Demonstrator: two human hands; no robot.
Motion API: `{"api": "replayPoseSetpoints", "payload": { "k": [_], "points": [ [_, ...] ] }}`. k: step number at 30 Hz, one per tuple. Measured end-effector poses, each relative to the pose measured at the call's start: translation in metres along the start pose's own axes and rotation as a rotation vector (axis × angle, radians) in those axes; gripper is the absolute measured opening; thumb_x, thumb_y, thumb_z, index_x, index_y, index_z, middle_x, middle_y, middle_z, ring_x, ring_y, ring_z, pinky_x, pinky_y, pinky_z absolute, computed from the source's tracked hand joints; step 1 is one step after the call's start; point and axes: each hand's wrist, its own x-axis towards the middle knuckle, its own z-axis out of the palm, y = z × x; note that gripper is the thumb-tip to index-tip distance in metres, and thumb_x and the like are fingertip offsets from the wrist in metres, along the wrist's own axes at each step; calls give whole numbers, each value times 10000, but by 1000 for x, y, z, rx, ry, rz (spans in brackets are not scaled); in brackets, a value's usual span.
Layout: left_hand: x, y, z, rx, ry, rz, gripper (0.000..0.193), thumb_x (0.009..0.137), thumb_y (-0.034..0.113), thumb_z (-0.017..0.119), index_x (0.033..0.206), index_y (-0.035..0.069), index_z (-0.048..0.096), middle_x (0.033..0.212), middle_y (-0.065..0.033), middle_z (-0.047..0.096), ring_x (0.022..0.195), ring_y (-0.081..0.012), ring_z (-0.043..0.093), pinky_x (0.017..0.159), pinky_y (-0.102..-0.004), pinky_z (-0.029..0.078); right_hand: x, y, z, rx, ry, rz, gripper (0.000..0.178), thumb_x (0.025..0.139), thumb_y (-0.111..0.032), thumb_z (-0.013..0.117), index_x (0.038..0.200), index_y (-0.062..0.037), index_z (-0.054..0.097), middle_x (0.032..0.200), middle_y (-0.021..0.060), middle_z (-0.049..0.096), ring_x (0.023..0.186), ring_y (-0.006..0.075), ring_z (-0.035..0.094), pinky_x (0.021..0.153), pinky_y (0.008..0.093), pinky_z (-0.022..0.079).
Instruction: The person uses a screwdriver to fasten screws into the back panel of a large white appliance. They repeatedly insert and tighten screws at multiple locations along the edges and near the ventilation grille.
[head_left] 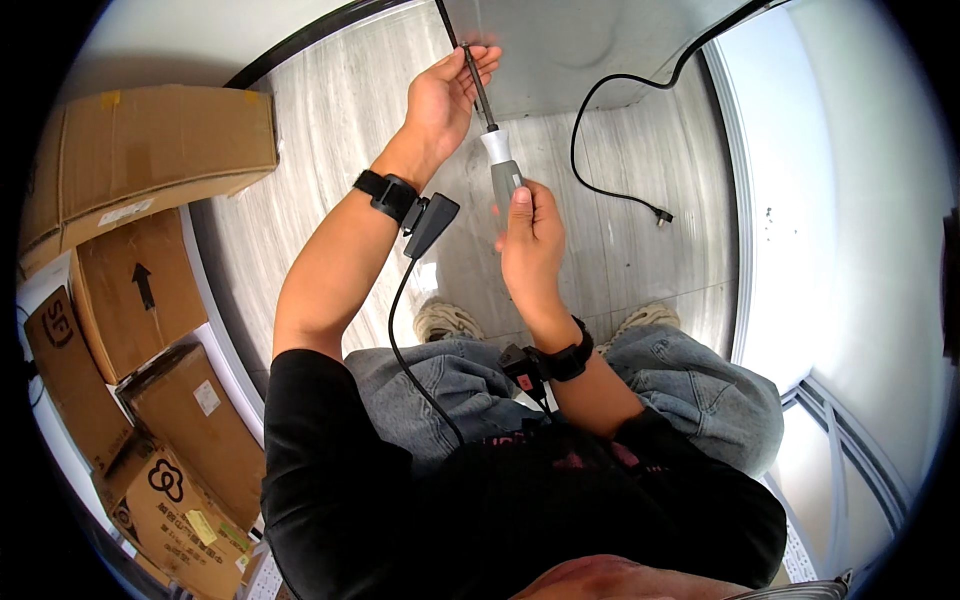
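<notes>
A screwdriver [507, 181] with a grey and white handle and a long dark shaft slants up and away from me. My right hand [533, 243] is wrapped round its handle. At the far end, my left hand [440, 108] closes thumb and fingers about the shaft close to the tip. Whether a screw sits at the tip is too small to tell. The tip meets the dark edge beside a shiny grey panel [560, 55], low over the floor.
A black power cord [575, 150] curves down right of the panel, its plug [663, 216] on the grey wood-look floor [330, 130]. Cardboard boxes [165, 150] are stacked at left. A white wall [860, 200] stands at right. Wrist straps carry small cabled devices [432, 225].
</notes>
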Motion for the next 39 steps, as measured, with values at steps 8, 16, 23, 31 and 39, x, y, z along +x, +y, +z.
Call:
{"api": "replayPoseSetpoints", "payload": {
  "k": [8, 16, 23, 31, 39],
  "points": [
    [1, 0, -2, 4, -14, -7, 302, 997, 205, 348, 1050, -7, 557, 1203, -182, 569, 1129, -269, 528, 998, -349, 403, 0, -19, -11, 281, -242, 286, 504, 886, -289, 610, 1204, 17, 365, 1066, 130, 502, 777, 179, 549, 576, 293, 460],
    [0, 0, -2, 11, -28, 8, 311, 998, 212, 345, 1050, -8, 559, 1192, -178, 574, 1123, -263, 531, 994, -345, 406, 0, -7, 1, 271, -26, 102, 390, 913, -296, 574, 1120, 4, 432, 979, 88, 497, 632, 96, 501, 468, 239, 448],
    [2, -1, -1, -4, -22, -4, 307, 995, 196, 342, 1056, -13, 559, 1195, -182, 573, 1116, -264, 538, 979, -343, 422, 0, -9, 5, 431, -8, 245, 333, 931, -320, 547, 1008, 2, 511, 831, 56, 535, 578, 116, 488, 503, 275, 462],
    [3, -2, -3, 2, -19, 1, 324, 991, 178, 315, 1084, -31, 545, 1203, -195, 565, 1118, -273, 538, 970, -344, 432, 4, -16, -5, 612, -92, 414, 328, 899, -291, 601, 1004, 5, 505, 846, 82, 563, 613, 134, 510, 572, 322, 454],
    [0, -1, 0, -6, -4, 2, 329, 979, 158, 313, 1090, -29, 561, 1149, -169, 612, 1069, -230, 561, 972, -327, 410, 9, -21, -13, 651, -171, 487, 342, 888, -290, 610, 1060, -20, 490, 845, 75, 546, 590, 153, 488, 587, 335, 420]
  ]
}}
